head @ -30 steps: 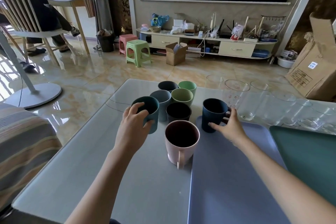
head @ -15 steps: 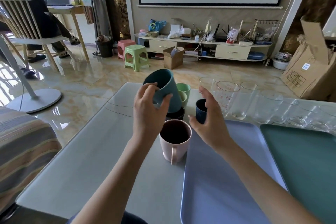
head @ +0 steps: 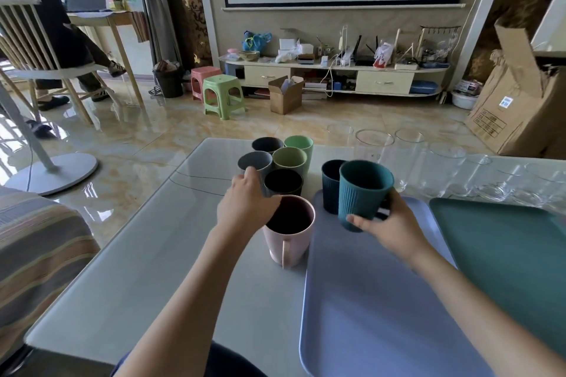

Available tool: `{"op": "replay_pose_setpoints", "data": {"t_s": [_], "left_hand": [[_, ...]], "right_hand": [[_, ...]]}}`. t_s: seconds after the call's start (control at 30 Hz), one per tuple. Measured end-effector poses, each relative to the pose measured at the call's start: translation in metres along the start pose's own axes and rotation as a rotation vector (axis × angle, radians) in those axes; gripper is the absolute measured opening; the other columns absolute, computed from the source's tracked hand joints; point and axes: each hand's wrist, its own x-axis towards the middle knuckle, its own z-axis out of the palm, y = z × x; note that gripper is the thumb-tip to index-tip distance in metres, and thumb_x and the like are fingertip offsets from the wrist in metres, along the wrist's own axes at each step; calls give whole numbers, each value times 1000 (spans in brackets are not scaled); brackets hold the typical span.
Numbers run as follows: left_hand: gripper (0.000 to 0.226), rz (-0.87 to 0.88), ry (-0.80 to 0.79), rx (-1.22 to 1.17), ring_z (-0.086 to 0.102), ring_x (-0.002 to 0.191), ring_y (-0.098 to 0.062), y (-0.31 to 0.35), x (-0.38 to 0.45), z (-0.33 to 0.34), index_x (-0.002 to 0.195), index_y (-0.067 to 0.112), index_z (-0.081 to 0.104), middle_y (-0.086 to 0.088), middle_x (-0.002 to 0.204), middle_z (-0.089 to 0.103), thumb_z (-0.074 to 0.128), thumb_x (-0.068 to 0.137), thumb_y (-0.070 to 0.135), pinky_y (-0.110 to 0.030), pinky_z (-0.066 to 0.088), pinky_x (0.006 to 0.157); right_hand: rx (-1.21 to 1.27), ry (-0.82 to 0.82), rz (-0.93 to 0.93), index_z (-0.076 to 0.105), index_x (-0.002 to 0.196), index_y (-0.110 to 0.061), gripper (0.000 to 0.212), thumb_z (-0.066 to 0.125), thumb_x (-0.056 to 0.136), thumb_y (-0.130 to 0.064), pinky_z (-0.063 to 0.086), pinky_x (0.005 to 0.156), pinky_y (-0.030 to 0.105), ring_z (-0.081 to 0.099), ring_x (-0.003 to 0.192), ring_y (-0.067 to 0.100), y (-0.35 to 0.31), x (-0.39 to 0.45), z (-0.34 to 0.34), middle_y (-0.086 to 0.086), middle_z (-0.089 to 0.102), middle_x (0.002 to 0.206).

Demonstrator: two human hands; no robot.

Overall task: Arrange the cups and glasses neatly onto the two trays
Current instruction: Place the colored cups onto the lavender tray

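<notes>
Tabletop [head: 128,269] is carrying two trays: lilac tray [head: 361,309] lying under the right hand, green tray [head: 505,248] lying to that hand's right. Glasses [head: 444,168] are standing beyond the right hand, none on a tray yet. Right hand [head: 389,226] is clamping round the teal cup [head: 364,193], holding it upright above the lilac tray's far end, touching or just beside the navy cup [head: 330,184] already sitting there. Left hand [head: 245,205] is reaching over the pink mug [head: 289,231], fingers curling against the grey cup [head: 255,162]; can't tell if it's actually gripping. Best move, I reckon: be lowering teal straight down, snug beside navy, starting a tidy back row.
</notes>
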Motion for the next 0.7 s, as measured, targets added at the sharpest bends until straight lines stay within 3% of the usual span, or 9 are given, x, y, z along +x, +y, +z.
{"op": "replay_pose_setpoints", "data": {"t_s": [0.13, 0.23, 0.3, 0.37, 0.57, 0.7], "left_hand": [[45, -78, -201, 139, 57, 101, -31, -12, 9, 6, 116, 10, 49, -9, 113, 56, 60, 78, 33, -42, 54, 81], [22, -94, -268, 121, 64, 82, -30, -10, 9, 9, 98, 4, 57, -12, 90, 62, 49, 79, 11, -42, 59, 73], [26, -133, -284, 44, 70, 72, -30, -11, 8, 10, 95, 3, 59, -16, 85, 67, 41, 77, 1, -43, 60, 67], [26, -187, -238, 26, 70, 63, -32, -16, 11, 8, 92, 2, 58, -17, 82, 67, 38, 77, -3, -43, 60, 63], [22, -326, -85, 65, 68, 78, -38, -38, 20, -11, 94, 2, 58, -18, 90, 64, 42, 79, -2, -43, 60, 66], [21, -364, -62, -11, 68, 75, -38, -44, 23, -15, 93, 0, 58, -20, 92, 64, 41, 81, -3, -41, 60, 56]], "right_hand": [[56, -43, 88, 41, 133, -17, 77, 81, 69, -2, 46, 73, 8, 55, 104, 13, 26, -12, 8, -1, 58, 117], [65, -41, 109, 39, 135, -17, 81, 82, 68, -2, 43, 84, 19, 54, 105, 11, 32, -14, 16, -2, 56, 117], [36, -71, 122, 40, 134, -16, 79, 82, 68, -4, 44, 85, 21, 54, 104, 11, 35, -12, 21, -2, 56, 116], [-7, -92, 133, 43, 130, -14, 70, 80, 71, -7, 43, 84, 21, 54, 102, 10, 37, -11, 26, -1, 57, 114], [-16, -72, 136, 45, 124, -12, 61, 79, 74, -9, 42, 83, 21, 55, 103, 11, 38, -8, 36, 3, 59, 121], [8, -65, 70, 33, 135, -17, 80, 81, 71, -11, 37, 97, 22, 45, 128, 16, 36, -11, 37, -3, 47, 132]]}}
